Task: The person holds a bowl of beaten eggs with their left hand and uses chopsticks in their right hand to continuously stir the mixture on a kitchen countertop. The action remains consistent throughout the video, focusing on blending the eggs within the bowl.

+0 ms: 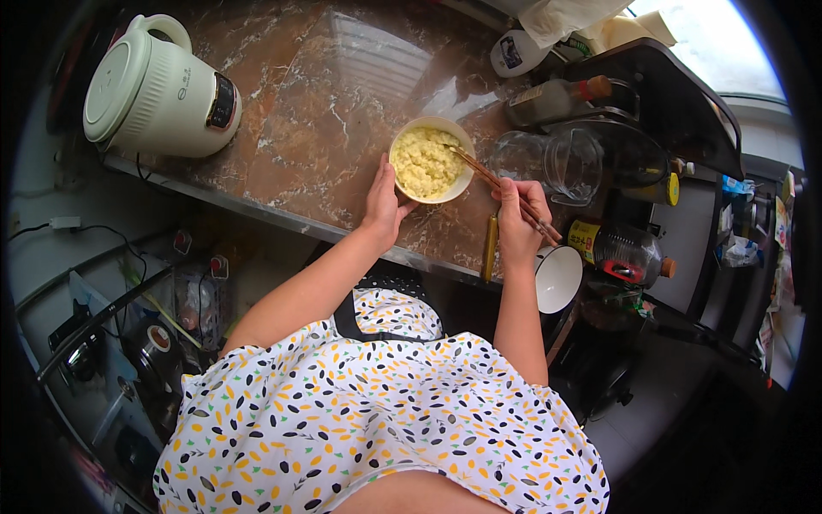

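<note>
A white bowl (467, 177) holds a yellow, crumbly mash (425, 163) that looks moist. My left hand (384, 202) grips the bowl's left side, thumb up along the wall and fingers reaching beneath it. Brown wooden chopsticks (482, 170) are held in my right hand (520, 221), and their tips rest in the mash near the bowl's right edge. Just left of my right hand, a slim gold-coloured stick-like object (490, 248) lies at the counter's front edge. Beside my right wrist is an empty-looking white bowl with a dark rim (559, 281).
On the brown marbled counter (282, 111) a pale electric kettle-like pot (163, 90) stands at the far left. To the right are a clear glass jar (572, 167), a bottle with an orange-brown cap (552, 101), a dark sauce bottle (621, 250) and a white jug (518, 53).
</note>
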The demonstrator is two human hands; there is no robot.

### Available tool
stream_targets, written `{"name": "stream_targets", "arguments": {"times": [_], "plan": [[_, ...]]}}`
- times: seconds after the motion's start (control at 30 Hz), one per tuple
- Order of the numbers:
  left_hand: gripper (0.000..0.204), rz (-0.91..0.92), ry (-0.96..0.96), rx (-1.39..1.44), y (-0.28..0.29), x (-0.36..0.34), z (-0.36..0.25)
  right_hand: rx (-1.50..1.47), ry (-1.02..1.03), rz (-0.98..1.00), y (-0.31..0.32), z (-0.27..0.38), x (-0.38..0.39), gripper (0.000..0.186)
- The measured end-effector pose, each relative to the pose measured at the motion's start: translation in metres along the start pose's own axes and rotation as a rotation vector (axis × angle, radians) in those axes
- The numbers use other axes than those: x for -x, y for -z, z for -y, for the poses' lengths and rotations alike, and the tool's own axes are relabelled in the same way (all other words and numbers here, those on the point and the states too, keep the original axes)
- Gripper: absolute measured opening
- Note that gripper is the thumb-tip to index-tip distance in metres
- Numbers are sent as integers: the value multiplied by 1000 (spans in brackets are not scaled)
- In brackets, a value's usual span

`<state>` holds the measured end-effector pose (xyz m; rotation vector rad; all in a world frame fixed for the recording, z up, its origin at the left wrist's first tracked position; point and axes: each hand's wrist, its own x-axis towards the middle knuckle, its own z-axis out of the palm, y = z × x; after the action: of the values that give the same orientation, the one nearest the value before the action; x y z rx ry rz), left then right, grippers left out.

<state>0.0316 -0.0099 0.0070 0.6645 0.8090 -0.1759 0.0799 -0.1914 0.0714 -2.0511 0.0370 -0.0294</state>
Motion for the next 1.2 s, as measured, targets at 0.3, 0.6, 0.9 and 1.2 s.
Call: {"name": "stream_targets", "arguments": {"times": [0.3,0.6,0.9,1.2], "plan": [[53,-16,-18,-70,2,-7,5,105,35,-68,-4,6,4,27],[50,-74,-33,-70,-4,-5,5,97,131,-77,-5,16,11,30],[50,-135,-59,-90,-14,-1,4,100,96,-126,-11,-9,-4,34],[50,-145,-86,-98,-14,-5,8,77,63,-66,3,2,-10,35]]}}
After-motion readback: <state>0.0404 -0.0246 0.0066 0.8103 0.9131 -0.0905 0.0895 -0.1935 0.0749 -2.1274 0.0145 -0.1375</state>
